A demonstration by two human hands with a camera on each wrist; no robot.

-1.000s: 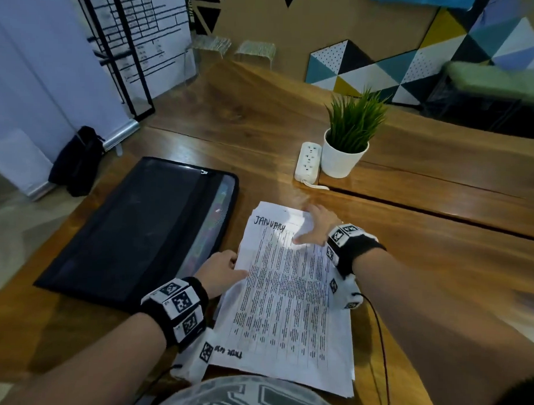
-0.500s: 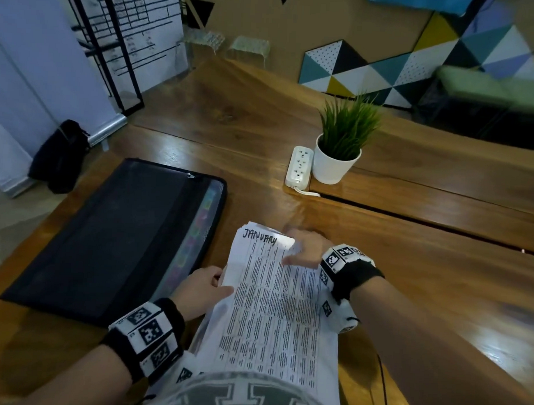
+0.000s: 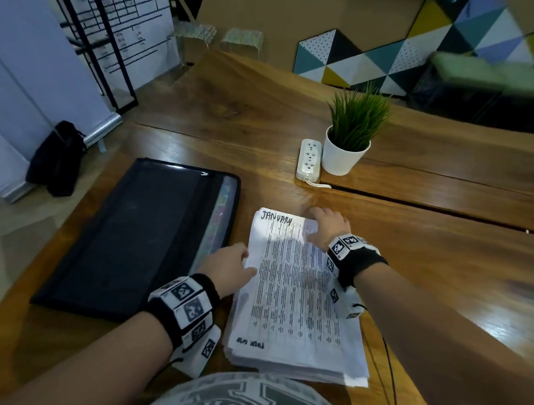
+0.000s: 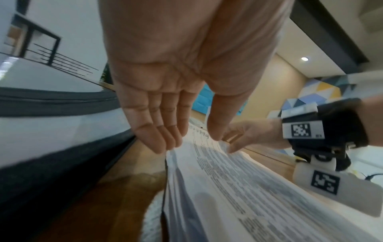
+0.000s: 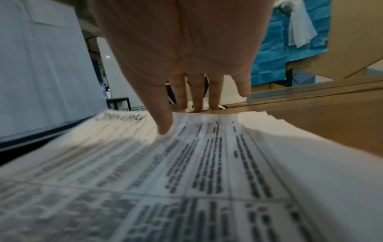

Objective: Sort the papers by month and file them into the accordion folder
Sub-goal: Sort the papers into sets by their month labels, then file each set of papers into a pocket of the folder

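Observation:
A stack of printed papers (image 3: 295, 297) lies on the wooden table in front of me, its top sheet headed "JANUARY". My left hand (image 3: 247, 260) touches the stack's left edge with straight fingers (image 4: 157, 140), the thumb lying over the top sheet. My right hand (image 3: 312, 225) is at the far right corner; its thumb presses on the top sheet (image 5: 207, 163) and its straight fingers (image 5: 196, 98) reach past the far edge. The black accordion folder (image 3: 131, 237) lies flat to the left of the stack, its coloured pockets facing the papers.
A white power strip (image 3: 309, 158) and a potted plant (image 3: 349, 135) stand beyond the papers. Bare wooden table (image 3: 445, 269) stretches to the right. The table's left edge runs close to the folder, with a black bag (image 3: 58, 158) on the floor beyond.
Both hands have stayed at the stack's edges. The stack slid a little toward me and back out, and its left edge looks more even now.

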